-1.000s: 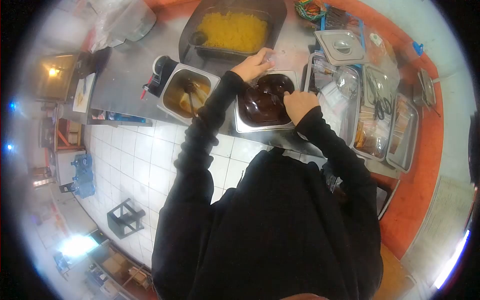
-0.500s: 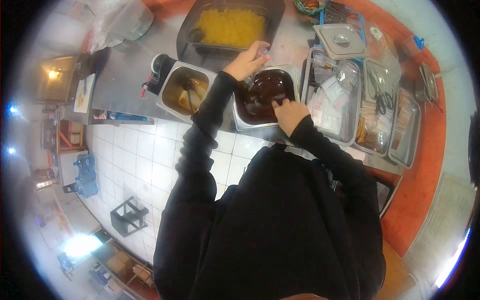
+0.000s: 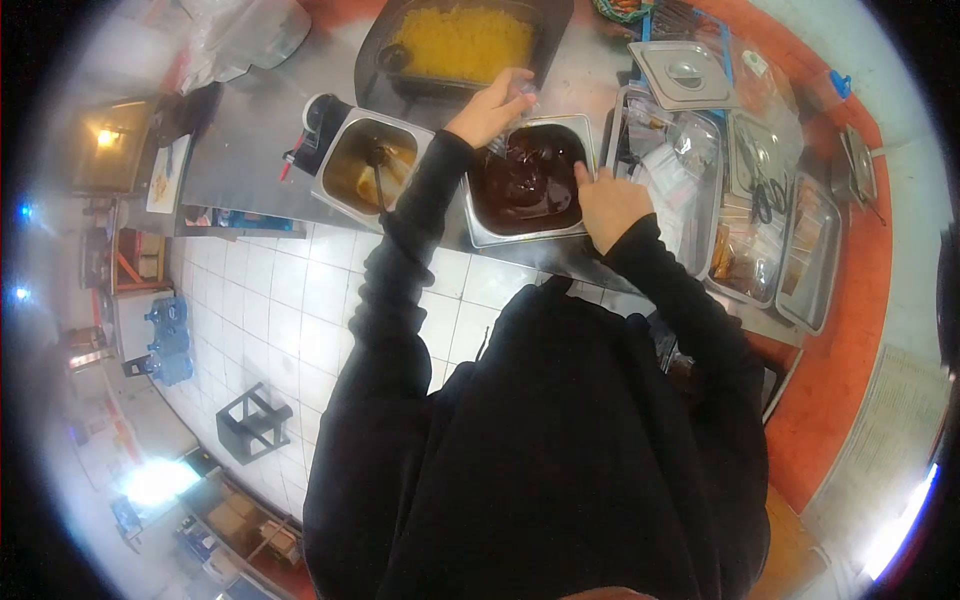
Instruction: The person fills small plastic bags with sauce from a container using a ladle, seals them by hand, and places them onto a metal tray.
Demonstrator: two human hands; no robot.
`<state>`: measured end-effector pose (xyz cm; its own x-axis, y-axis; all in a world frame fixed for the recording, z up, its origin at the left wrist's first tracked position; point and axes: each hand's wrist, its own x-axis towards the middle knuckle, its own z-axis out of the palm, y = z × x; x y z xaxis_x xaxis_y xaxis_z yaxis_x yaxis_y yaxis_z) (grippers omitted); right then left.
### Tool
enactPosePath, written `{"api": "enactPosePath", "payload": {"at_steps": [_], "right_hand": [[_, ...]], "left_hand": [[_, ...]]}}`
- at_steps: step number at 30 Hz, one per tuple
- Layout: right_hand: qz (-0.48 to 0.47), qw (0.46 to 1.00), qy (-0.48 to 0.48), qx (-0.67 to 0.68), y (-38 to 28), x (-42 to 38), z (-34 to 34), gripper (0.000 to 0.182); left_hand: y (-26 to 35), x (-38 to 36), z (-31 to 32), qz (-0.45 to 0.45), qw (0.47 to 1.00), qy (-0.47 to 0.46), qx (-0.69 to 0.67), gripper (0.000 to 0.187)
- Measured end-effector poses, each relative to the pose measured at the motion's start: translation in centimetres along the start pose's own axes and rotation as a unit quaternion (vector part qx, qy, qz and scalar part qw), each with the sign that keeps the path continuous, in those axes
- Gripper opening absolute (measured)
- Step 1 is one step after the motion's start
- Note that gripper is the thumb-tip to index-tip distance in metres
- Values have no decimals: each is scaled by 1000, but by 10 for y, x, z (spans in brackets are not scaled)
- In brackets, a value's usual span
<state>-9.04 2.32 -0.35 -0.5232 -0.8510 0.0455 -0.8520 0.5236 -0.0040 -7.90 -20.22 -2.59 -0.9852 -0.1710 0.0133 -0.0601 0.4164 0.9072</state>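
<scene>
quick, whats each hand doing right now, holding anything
Left hand: closed on a small clear cup at the far rim of the dark sauce pan.
Right hand: at the pan's right rim; whether it grips anything cannot be told.

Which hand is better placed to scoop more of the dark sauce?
Probably the right hand: it rests at the sauce pan's right rim, while the left hand holds a small clear cup at the far edge.

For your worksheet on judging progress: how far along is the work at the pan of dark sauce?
Done: the pan of dark sauce stands uncovered on the counter. In hand: the left hand holds a small clear cup over the pan's far edge, and the right hand rests at its right rim. Left: whether the cup holds sauce cannot be told; no lid on it shows.
</scene>
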Motion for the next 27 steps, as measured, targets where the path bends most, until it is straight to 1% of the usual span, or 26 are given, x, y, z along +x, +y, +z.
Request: {"api": "enactPosePath", "payload": {"at_steps": [1,3,4,6,7,9,11,13,14,15,16,17,18,19,21,23,25,26,27], "right_hand": [[-1,1000,-1,0,0,1,2,30],[2,1000,-6,-26,-2,2,8,22],[4,1000,-6,-27,-6,-1,13,22],[-53,997,-14,-57,-16,-10,22,21],[-54,997,-14,-57,-20,-14,21,21],[-74,994,-81,-18,-26,-21,18,18],[-93,991,-94,3,-15,-16,8,16],[-73,994,-77,0,-5,-7,3,24],[-54,998,-41,-9,-6,-2,1,25],[-53,998,-40,-9,-8,0,5,25],[-35,999,-1,-8,-11,0,14,17],[-18,999,40,-8,-13,1,19,17],[-28,999,16,-9,-18,-3,20,18],[-30,999,16,-8,-19,-5,18,18],[-63,995,-79,7,-15,-8,10,17],[-67,995,-73,17,-10,-8,3,17],[-46,999,4,0,-6,-5,4,16],[-22,1000,8,-15,-6,-3,4,15],[-20,1000,8,-16,-5,-3,3,15]], "left_hand": [[-2,0,1,-1,1000,0,-1,44],[-4,3,3,3,1000,17,1,36],[-4,3,3,5,1000,15,0,36],[-4,3,2,-21,1000,6,-7,36],[-4,3,2,-21,1000,7,-8,36],[-7,2,2,-13,999,27,-31,35],[-8,2,3,-16,998,30,-46,35],[-7,0,3,-18,997,32,-61,34],[-5,0,3,-22,997,30,-61,35],[-3,0,4,-25,997,28,-62,35],[-5,1,5,-25,997,28,-62,35],[-7,2,5,-19,998,27,-52,35],[-7,3,3,-12,999,27,-39,35],[-7,2,3,-13,999,28,-39,35],[-6,2,0,-35,998,26,-45,43],[-7,1,-1,-39,998,31,-48,43],[-6,0,0,-41,997,31,-54,43],[-4,0,-1,-53,997,32,-49,42],[-3,0,-1,-64,996,34,-45,42]]}}
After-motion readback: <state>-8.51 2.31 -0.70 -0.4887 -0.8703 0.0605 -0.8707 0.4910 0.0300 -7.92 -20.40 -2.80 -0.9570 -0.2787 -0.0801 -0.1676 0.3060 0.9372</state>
